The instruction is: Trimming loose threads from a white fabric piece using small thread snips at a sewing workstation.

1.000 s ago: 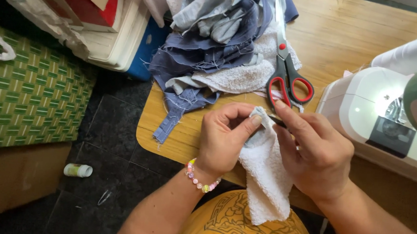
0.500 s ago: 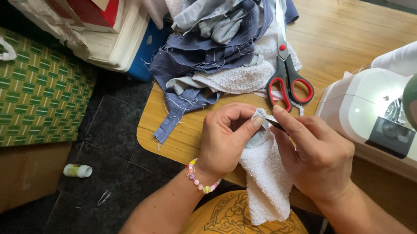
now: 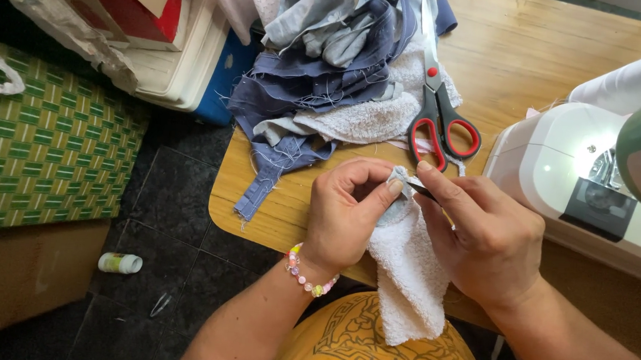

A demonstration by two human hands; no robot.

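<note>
My left hand (image 3: 344,215) pinches the top edge of a white towel piece (image 3: 407,278) between thumb and fingertips, closed firmly on the cloth. The towel piece hangs down from that pinch, over the near edge of the wooden table (image 3: 543,60) and in front of my yellow shirt (image 3: 369,353). A beaded bracelet (image 3: 307,275) sits on the left wrist.

My right hand (image 3: 487,238) is closed around a thin dark tool (image 3: 423,191); only its tip shows, lying against the towel's top edge just beside the left thumb. What kind of tool it is, I cannot tell. The two hands nearly touch at the cloth.

Red-handled scissors (image 3: 439,117) lie on the table just beyond the hands, blades pointing away from me, resting partly on a heap of blue and grey fabric scraps (image 3: 328,62). A strip of blue fabric from the heap hangs over the table's left edge.

A white sewing machine (image 3: 580,174) stands on the table to the right of my right hand.

On the dark floor to the left: a small white bottle (image 3: 120,263) lying on its side, near a green woven mat (image 3: 48,148). Stacked white boxes (image 3: 172,60) stand at top left.
</note>
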